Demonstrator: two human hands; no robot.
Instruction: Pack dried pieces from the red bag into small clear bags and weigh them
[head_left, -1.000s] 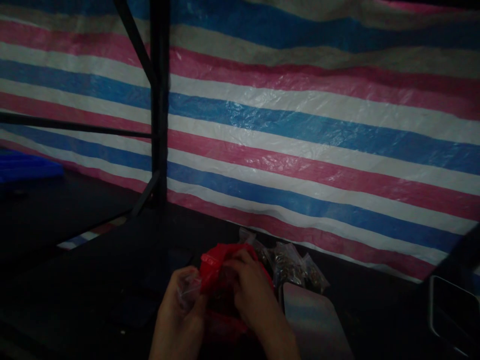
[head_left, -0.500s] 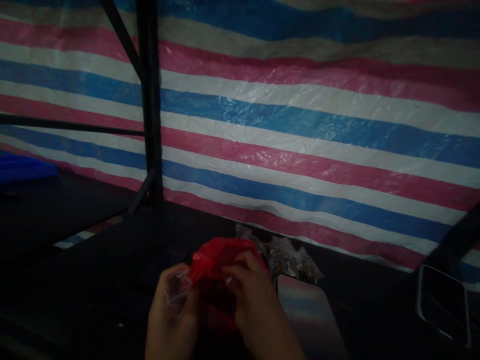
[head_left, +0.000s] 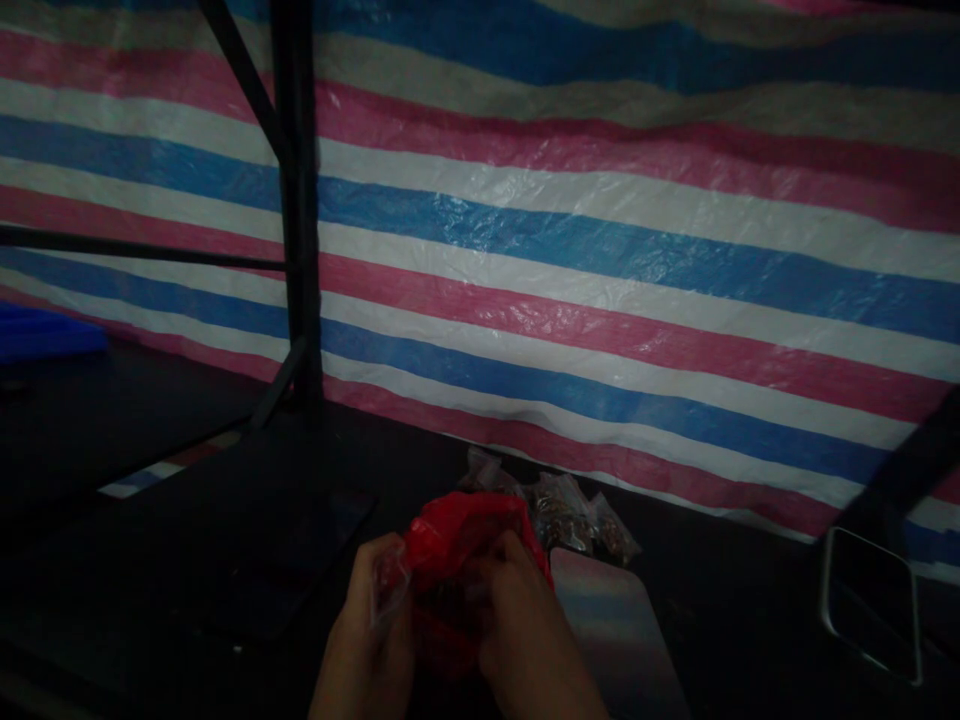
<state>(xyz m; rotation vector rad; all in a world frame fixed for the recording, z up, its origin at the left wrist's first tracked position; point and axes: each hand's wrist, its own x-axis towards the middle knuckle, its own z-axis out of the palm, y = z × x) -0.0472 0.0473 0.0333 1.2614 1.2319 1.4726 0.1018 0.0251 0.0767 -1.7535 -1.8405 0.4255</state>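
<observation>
A thin red plastic bag (head_left: pixel 480 520) is held with its mouth gaping upward on the dark table, low in the middle. My left hand (head_left: pixel 371 620) is closed at its left edge, with a small clear plastic bag (head_left: pixel 390 580) pinched between thumb and fingers. Inside the mouth of the red bag, the fingers of my right hand (head_left: pixel 525 620) are curled; their tips and whatever they grip are hidden. Dark contents in the red bag are too dim to name. Just behind it lie several small clear zip bags (head_left: pixel 562 510) with brown bits inside.
A flat, shiny, round-cornered plate (head_left: pixel 615 620) mirrors the stripes beside my right hand. Farther right is a dark object with a pale rounded frame (head_left: pixel 870 605). A striped plastic sheet (head_left: pixel 600 300) hangs behind the black table (head_left: pixel 360 440) and metal post (head_left: pixel 300 220). Something blue (head_left: pixel 49 335) lies far left.
My left hand and the red bag have shifted slightly right and down. My right hand's fingers are deeper inside the bag's mouth. The clear bag stays in my left hand.
</observation>
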